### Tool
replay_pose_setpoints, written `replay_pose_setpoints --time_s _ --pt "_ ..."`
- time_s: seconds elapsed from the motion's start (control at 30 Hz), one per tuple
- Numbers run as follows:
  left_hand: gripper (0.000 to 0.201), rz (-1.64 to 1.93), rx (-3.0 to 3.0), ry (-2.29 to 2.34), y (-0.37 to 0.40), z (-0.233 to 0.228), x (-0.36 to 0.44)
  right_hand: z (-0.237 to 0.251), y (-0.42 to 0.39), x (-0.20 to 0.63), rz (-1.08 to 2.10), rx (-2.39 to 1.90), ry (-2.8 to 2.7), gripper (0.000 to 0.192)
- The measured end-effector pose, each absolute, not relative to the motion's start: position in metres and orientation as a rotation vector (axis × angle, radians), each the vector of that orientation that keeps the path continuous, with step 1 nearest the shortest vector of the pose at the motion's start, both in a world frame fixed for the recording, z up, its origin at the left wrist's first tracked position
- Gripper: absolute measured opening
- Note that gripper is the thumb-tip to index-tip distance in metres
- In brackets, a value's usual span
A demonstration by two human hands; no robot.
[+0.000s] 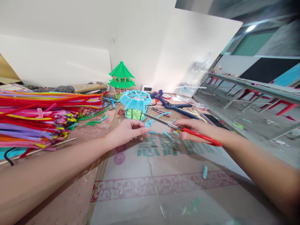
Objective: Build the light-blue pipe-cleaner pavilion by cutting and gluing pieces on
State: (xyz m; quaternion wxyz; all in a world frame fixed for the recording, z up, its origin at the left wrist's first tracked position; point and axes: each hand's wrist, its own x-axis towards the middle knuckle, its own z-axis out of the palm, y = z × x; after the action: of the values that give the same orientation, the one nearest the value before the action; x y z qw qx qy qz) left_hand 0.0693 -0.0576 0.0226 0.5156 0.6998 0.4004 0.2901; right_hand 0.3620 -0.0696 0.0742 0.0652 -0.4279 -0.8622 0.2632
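My left hand (127, 130) pinches a short light blue pipe cleaner (148, 123) between thumb and fingers. In my right hand (193, 126) are red-handled scissors (161, 121), their blades pointing left past the pinched piece. Whether the blades touch it I cannot tell. Just behind stands a light blue pipe-cleaner roof frame (136, 99) above a round green base (135, 114). Cut light blue bits (167, 134) lie under the scissors, and another snippet (205, 172) rests nearer to me on the board.
Bundles of coloured pipe cleaners (47, 120) fill the left side. At the back are a green pagoda model (122, 78), a small digital clock (147, 88), a blue glue gun (158, 96) and a clear plastic jug (191, 82). Dark-handled pliers (182, 110) and a phone (214, 120) lie right.
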Motion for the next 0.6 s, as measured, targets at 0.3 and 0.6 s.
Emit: replay_pose_setpoints --time_s 0.3,0.6 --pt "0.029 0.845 1.595 1.054 -0.054 0.019 0.071 0.057 -0.068 0.351 0.502 -1.381 -2.685 0.043" --pt "0.032 0.897 1.652 1.053 -0.052 0.016 0.070 0.101 -0.075 0.366 0.940 -1.163 -2.822 0.030"
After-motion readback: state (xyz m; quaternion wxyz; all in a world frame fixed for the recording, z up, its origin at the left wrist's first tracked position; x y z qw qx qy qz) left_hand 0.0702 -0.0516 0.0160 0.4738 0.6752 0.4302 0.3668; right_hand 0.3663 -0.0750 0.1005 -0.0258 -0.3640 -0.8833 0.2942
